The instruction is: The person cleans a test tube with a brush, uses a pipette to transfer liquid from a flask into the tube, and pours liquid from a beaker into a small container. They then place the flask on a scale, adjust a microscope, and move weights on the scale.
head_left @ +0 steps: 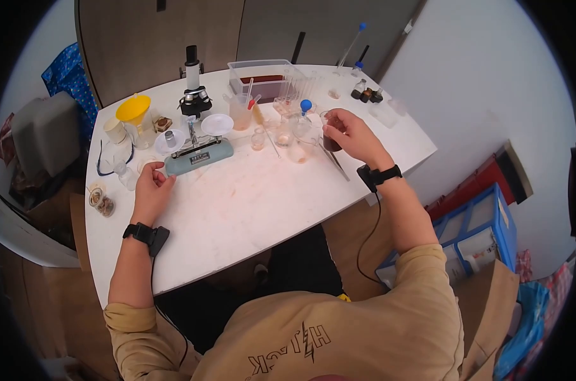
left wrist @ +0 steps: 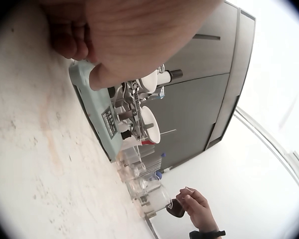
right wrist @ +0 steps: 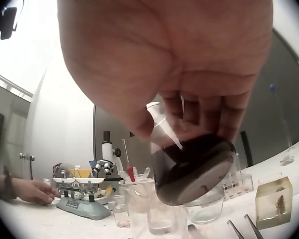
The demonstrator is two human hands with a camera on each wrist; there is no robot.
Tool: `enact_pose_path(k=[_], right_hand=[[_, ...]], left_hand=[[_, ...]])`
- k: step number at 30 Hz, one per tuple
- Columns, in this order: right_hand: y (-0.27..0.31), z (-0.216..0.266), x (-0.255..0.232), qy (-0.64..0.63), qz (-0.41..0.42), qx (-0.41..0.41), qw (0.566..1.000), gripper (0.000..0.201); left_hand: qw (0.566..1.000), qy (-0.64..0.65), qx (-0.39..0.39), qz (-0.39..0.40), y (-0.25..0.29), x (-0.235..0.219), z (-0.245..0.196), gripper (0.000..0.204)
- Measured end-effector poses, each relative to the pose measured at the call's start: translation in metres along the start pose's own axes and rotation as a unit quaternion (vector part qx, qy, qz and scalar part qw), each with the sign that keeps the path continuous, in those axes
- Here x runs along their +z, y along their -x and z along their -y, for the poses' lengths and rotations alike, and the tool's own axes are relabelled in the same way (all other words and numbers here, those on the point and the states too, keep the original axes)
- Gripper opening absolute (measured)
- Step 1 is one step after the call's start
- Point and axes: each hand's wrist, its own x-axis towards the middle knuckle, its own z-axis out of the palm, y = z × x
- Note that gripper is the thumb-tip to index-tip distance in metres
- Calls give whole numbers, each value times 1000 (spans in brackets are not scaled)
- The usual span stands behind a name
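Observation:
My right hand (head_left: 359,138) grips a clear glass vessel of dark liquid (head_left: 331,142) over the right part of the table. Seen in the right wrist view, the vessel (right wrist: 192,172) is tilted, with the thumb and fingers of that hand (right wrist: 164,55) around its upper part. My left hand (head_left: 152,195) is at the left end of a pale green balance (head_left: 200,157), fingers loosely bent and holding nothing. The left wrist view has its thumb in front of the balance base (left wrist: 97,109); whether they touch I cannot tell.
Behind the balance stands a microscope (head_left: 194,95). Glassware, including a beaker (head_left: 239,113), fills the middle; metal tweezers (head_left: 336,164) lie below the held vessel. A yellow funnel (head_left: 134,109) and a small jar (head_left: 101,202) are at left, a plastic bin (head_left: 262,68) at the back.

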Motion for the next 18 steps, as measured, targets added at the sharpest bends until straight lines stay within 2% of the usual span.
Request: enact_pose_path(k=[5, 8, 18], right_hand=[[5, -8, 1, 107, 32, -18, 994, 38], [4, -11, -1, 120, 59, -13, 991, 38], [0, -3, -2, 243, 68, -70, 965, 36]], left_hand=[[1000, 7, 0, 0, -1, -1, 2, 44], [1000, 14, -2, 2, 0, -1, 1, 44], [1000, 25, -7, 5, 0, 0, 1, 44]])
